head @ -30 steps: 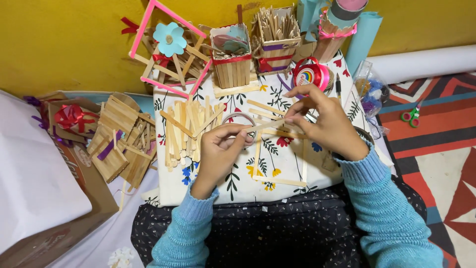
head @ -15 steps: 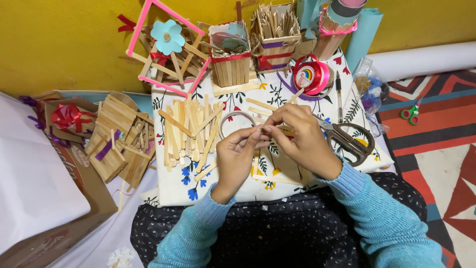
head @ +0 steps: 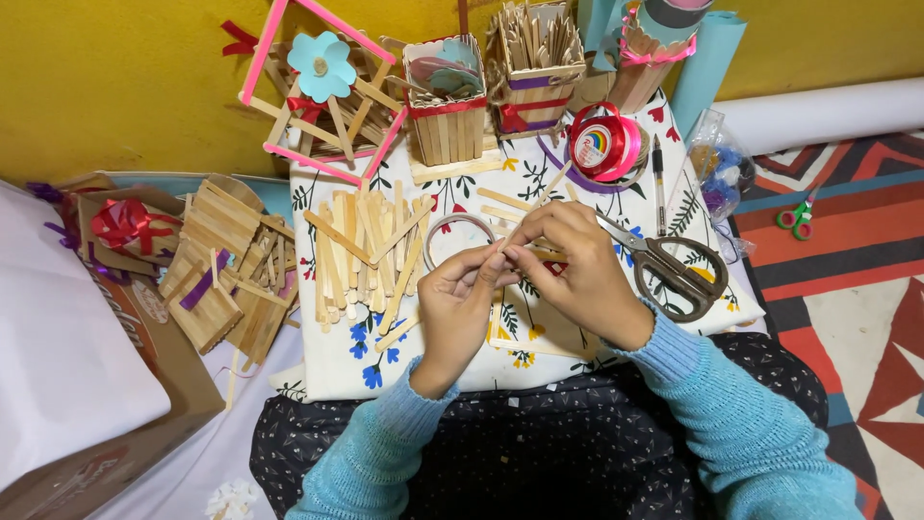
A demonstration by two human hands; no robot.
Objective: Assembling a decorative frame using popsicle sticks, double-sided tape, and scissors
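a wooden craft stick (head: 539,254) sits pinched between the fingertips of both hands over the floral cloth (head: 337,361), its pale end poking out to the right of the thumbs. the left hand (head: 460,306) closes its thumb and forefinger on the near end; the right hand (head: 568,274) curls over the top, fingers clenched around the same piece, though how much of it lies hidden under them is hard to tell. just behind the fingers lies a tape ring (head: 455,236), and left of it a loose pile of sticks (head: 361,255). scissors (head: 674,272) rest just beside the right wrist, a ribbon spool (head: 602,144) further back.
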